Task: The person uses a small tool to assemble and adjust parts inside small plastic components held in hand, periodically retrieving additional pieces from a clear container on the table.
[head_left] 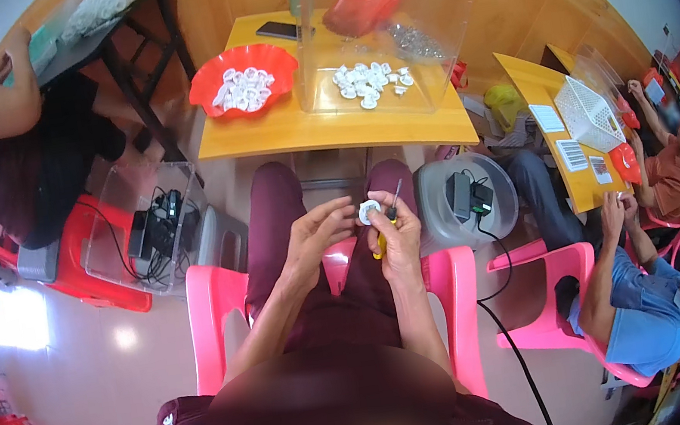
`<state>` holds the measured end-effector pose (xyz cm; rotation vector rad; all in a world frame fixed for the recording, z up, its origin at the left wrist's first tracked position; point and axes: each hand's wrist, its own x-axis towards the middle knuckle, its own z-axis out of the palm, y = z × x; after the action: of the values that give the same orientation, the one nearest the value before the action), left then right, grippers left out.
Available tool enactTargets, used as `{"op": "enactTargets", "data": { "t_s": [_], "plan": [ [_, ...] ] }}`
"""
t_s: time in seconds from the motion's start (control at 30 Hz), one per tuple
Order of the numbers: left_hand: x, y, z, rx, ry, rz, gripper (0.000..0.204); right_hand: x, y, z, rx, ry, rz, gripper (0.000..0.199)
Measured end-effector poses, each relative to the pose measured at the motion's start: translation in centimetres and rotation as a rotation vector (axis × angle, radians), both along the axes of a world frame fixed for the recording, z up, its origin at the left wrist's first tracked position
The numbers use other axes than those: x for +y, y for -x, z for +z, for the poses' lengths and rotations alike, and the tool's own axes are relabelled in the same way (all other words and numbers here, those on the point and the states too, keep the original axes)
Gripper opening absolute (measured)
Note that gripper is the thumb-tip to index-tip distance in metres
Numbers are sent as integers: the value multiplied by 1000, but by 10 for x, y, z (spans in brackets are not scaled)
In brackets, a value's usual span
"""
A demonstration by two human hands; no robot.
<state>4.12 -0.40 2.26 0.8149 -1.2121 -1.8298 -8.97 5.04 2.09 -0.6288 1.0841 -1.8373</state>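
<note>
Right hand (400,234): closed around a screwdriver (391,221) with a yellow handle, dark shaft poking up past the knuckles; thumb side also touching the white part.
White part (369,211): small round plastic piece, held over the lap between the two hands, just left of the right hand's fingers.
Left hand (315,232): fingers curled, tips pinching the rim of the white part from its left side.
Seat: pink chair (214,317) below and to both sides of the hands.
Beside the hands: clear tub of black cables (153,230) well off to the left of the left hand; round clear tub with black adapters (467,199) just right of the right hand.
Worktop (327,123): yellow, beyond the hands, past the knees.
Red bowl (243,76): on the worktop, ahead and left of the hands, heaped with white parts of the same kind.
Clear box (381,37): tipped on its side ahead of the right hand, with a smaller scatter of white parts and a pile of small metal bits inside.
Progress, as a judgement: one piece in hand under the screwdriver; full heap in the bowl and the second pile in the box suggest plenty of pieces either way; which pile is finished cannot be told.
</note>
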Motion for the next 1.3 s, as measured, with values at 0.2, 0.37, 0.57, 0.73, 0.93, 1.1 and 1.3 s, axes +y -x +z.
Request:
{"op": "enactTargets", "data": {
  "t_s": [0.2,0.37,0.57,0.73,0.93,1.1,1.3],
  "plan": [
    [10,4,10,321,-124,-213,29,10,-14,16,149,60,-46,18],
    [12,3,8,361,-92,-179,29,13,-18,19,178,87,-34,18],
    [10,-1,7,399,-106,-174,33,13,-19,21,151,94,-50,24],
    [3,-2,10,551,-251,-207,39,20,-15,37,119,115,-20,36],
    [5,2,12,576,-187,-234,33,18,-23,32,734,104,-191,39],
    [5,1,16,592,-191,-255,30,21,-21,36,771,115,-195,38],
    [1,-2,20,591,-245,-278,29,26,-20,42,771,129,-159,37]
  ]
}}
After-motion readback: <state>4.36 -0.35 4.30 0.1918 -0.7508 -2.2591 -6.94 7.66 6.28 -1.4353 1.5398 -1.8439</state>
